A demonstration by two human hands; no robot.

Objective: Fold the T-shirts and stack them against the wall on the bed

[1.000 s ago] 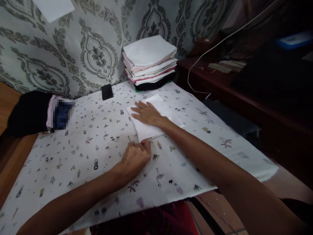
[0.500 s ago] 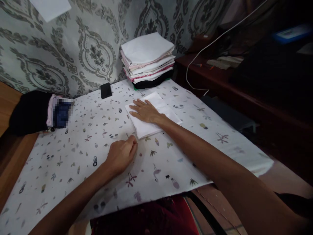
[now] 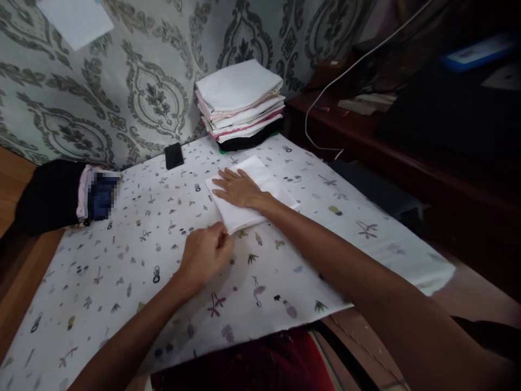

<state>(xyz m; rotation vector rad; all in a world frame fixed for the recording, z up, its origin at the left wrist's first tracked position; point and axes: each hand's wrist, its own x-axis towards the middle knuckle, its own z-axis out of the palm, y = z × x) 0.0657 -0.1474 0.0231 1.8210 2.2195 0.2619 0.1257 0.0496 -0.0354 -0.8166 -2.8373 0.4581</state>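
A folded white cloth (image 3: 271,184) lies flat on the patterned tablecloth (image 3: 171,206) in the middle of the view. On its upper left part rests my right hand (image 3: 239,188), palm down with fingers spread. My left hand (image 3: 207,250) is curled closed at the cloth's near corner; whether anything is pinched between its fingers is too small to tell. Beyond the white cloth stands a stack of folded cloths (image 3: 240,89), white on top, with pink, white and black layers below.
A black phone (image 3: 174,156) lies near the patterned wall. At the left is a black cap-like item (image 3: 51,195) beside pink and dark blue fabric. On the right stands a dark red desk (image 3: 345,125) with a white cable hanging over it.
My left hand has shifted slightly to the right, and its knuckles are turned a little more. My right hand stays on the cloth. The whole view has moved slightly.
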